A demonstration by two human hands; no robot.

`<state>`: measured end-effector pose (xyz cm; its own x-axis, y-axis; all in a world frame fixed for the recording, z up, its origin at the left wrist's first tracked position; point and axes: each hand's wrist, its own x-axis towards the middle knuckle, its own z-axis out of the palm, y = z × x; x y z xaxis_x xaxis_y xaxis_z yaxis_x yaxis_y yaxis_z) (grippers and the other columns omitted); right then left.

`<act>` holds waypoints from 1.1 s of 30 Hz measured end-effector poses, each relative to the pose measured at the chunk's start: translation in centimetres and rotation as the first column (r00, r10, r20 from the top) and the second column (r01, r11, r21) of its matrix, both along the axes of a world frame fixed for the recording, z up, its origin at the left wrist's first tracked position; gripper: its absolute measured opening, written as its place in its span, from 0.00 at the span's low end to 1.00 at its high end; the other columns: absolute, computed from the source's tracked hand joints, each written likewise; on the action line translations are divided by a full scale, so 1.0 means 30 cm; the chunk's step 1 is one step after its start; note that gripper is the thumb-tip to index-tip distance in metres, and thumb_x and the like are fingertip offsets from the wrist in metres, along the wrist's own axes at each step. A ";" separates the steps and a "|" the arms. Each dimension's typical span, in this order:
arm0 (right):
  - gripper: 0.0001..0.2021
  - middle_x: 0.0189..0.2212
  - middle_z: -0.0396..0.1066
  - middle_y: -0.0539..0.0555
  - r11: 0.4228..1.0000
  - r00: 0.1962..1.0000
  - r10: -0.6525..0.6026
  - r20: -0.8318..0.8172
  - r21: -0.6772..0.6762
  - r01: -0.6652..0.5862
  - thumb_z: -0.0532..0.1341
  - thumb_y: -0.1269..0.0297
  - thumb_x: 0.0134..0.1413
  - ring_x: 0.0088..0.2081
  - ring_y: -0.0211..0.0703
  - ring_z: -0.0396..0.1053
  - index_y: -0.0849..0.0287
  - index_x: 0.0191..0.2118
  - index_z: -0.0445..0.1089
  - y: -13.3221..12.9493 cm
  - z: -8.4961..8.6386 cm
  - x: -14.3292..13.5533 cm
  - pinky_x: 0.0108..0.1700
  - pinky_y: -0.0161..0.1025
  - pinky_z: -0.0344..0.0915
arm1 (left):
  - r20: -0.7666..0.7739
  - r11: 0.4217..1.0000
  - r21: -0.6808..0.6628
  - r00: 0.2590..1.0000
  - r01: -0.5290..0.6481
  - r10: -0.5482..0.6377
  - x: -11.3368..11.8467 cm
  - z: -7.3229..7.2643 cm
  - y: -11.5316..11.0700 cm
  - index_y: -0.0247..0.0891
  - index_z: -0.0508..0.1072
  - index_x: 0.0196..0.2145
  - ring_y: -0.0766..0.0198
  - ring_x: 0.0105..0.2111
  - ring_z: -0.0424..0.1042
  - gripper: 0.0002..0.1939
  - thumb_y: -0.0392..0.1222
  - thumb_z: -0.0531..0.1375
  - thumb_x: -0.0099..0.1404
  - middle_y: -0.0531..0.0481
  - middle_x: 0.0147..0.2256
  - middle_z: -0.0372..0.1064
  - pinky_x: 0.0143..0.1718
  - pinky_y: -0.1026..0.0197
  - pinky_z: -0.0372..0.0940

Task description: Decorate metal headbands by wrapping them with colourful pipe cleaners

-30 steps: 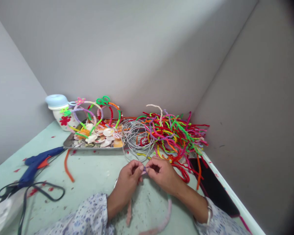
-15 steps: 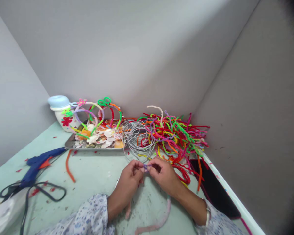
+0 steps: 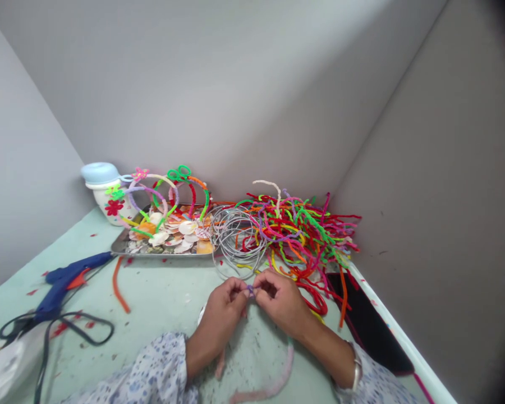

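Note:
A small purple fuzzy piece is pinched between the fingertips of my two hands, near the middle of the table. My left hand closes on its left side, and my right hand on its right side. Below the hands, a pale pink fuzzy strip curves over the table. Another pinkish end shows beside my left wrist. How these join the purple piece is hidden by the hands.
Beyond the hands lie a coil of grey wire, a heap of colourful fuzzy stems and a metal tray with shells and headbands. A blue glue gun and white cup are left; a black mat is right.
The purple piece between my fingertips has turned slightly and shows a little more. My left hand has shifted very slightly; both hands keep their pinch.

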<state>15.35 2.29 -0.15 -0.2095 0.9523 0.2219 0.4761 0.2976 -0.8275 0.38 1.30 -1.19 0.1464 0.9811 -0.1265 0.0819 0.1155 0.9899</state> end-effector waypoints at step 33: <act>0.03 0.16 0.63 0.44 0.926 0.950 0.020 -0.313 -0.352 -0.136 0.54 0.70 0.48 0.17 0.33 0.59 0.58 0.31 0.64 0.000 -0.001 -0.007 0.20 0.29 0.55 | -0.071 0.999 0.040 0.997 0.032 -0.029 0.000 -0.010 0.002 0.37 0.66 0.29 0.69 0.19 0.57 0.06 0.41 0.54 0.60 0.58 0.19 0.60 0.22 0.68 0.53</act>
<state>15.14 2.27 -0.19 -0.2653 0.9614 -0.0735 0.1776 -0.0263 -0.9838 0.39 1.37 -1.48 0.1684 0.9809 -0.0974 0.1540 0.0714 0.9855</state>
